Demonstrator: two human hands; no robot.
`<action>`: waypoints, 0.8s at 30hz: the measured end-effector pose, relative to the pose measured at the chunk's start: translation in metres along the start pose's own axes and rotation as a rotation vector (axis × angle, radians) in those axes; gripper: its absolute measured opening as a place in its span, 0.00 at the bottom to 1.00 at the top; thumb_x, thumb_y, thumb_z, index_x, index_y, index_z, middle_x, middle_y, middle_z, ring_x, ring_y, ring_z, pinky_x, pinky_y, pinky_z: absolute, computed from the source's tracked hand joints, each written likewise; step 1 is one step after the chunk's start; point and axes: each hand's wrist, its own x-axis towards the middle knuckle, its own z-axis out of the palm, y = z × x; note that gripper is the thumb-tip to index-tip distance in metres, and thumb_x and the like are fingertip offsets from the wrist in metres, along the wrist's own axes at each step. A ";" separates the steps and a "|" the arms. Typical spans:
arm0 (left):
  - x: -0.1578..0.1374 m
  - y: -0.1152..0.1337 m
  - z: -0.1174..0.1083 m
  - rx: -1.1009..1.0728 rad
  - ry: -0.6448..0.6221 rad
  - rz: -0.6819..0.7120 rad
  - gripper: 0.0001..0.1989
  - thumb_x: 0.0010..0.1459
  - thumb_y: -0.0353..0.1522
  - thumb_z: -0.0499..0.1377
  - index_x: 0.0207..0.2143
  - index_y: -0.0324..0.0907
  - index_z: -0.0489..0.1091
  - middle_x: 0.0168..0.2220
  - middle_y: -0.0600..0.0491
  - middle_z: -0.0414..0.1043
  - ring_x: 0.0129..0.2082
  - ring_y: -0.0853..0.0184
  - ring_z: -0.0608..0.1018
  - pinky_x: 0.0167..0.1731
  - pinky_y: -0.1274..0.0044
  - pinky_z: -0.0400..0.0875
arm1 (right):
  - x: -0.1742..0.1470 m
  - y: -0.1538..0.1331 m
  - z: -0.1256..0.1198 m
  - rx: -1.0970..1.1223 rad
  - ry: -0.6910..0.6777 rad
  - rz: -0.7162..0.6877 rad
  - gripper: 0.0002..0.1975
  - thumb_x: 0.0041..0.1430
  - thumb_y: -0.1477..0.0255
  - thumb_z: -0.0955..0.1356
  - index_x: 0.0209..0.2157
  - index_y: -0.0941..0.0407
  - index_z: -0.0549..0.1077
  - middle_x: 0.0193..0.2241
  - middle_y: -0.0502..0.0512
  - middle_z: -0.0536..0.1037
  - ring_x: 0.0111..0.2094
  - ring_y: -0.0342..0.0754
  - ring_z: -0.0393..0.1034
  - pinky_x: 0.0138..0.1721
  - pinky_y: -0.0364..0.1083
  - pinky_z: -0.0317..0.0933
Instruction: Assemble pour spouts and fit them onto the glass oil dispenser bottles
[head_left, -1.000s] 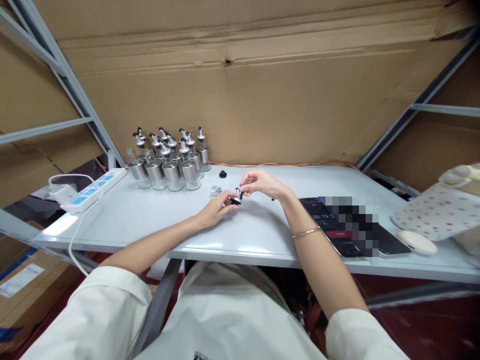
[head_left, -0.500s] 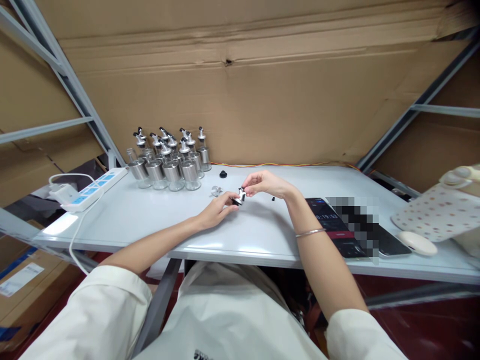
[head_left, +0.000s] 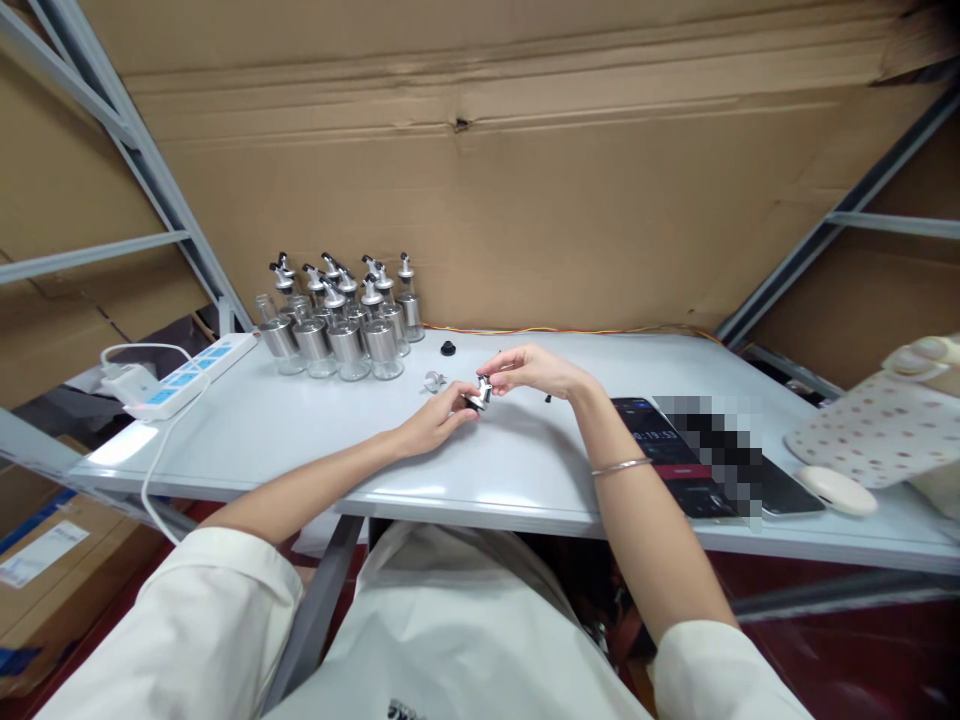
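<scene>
Between my hands, just above the table, is a small silver and black bottle pourer. My left hand is closed on its lower black part, thumb in front. My right hand pinches its upper end from the right with thumb and fingertips. Behind my left hand lies a small silver piece, its kind unclear. A black stopper-like part sits farther back. One tiny black piece lies beneath my right wrist.
Several glass bottles with steel sleeves, most topped with pourers, stand at the back left. Beside them runs a white power strip with a cable. To the right are a phone, a white rounded case and a spotted bag.
Both hands keep their hold on the pourer, which looks turned very slightly. The whole view has shifted a little; nothing else has visibly moved.
</scene>
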 end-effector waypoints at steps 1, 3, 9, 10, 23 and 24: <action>0.000 0.000 0.000 -0.020 -0.001 -0.002 0.14 0.63 0.38 0.50 0.47 0.41 0.57 0.37 0.49 0.70 0.39 0.65 0.75 0.44 0.70 0.66 | 0.000 0.000 0.000 -0.001 -0.011 0.004 0.18 0.38 0.69 0.76 0.35 0.59 0.79 0.27 0.51 0.78 0.25 0.39 0.70 0.39 0.46 0.67; 0.000 0.001 0.001 -0.054 -0.008 -0.007 0.14 0.62 0.40 0.50 0.46 0.41 0.57 0.39 0.49 0.69 0.40 0.65 0.75 0.44 0.70 0.66 | -0.001 0.001 0.000 -0.007 -0.040 0.010 0.19 0.40 0.69 0.76 0.37 0.59 0.78 0.28 0.52 0.79 0.26 0.39 0.70 0.40 0.46 0.66; -0.001 0.005 0.001 -0.059 -0.033 -0.023 0.14 0.62 0.40 0.50 0.45 0.41 0.57 0.40 0.49 0.69 0.41 0.64 0.75 0.45 0.69 0.66 | 0.001 0.003 -0.003 0.012 -0.090 0.017 0.18 0.39 0.68 0.76 0.36 0.59 0.79 0.27 0.51 0.79 0.26 0.39 0.70 0.39 0.45 0.67; -0.001 0.005 0.001 -0.056 -0.033 -0.025 0.14 0.62 0.40 0.51 0.45 0.41 0.57 0.39 0.49 0.70 0.41 0.64 0.75 0.45 0.70 0.66 | 0.001 0.004 -0.003 0.019 -0.090 0.017 0.18 0.39 0.68 0.76 0.35 0.59 0.79 0.27 0.52 0.79 0.26 0.39 0.70 0.39 0.45 0.67; 0.000 0.000 0.001 -0.131 0.029 0.004 0.13 0.62 0.39 0.50 0.45 0.41 0.55 0.40 0.49 0.68 0.40 0.66 0.76 0.45 0.70 0.66 | 0.003 0.004 0.000 0.040 -0.007 -0.016 0.19 0.40 0.68 0.76 0.37 0.59 0.79 0.26 0.51 0.78 0.26 0.39 0.69 0.39 0.46 0.65; 0.000 0.000 0.001 -0.128 0.027 0.010 0.13 0.62 0.39 0.50 0.45 0.41 0.55 0.40 0.49 0.68 0.40 0.66 0.76 0.45 0.70 0.66 | 0.003 0.003 0.000 0.035 -0.015 -0.017 0.19 0.40 0.68 0.76 0.37 0.59 0.79 0.26 0.51 0.78 0.26 0.39 0.68 0.38 0.46 0.65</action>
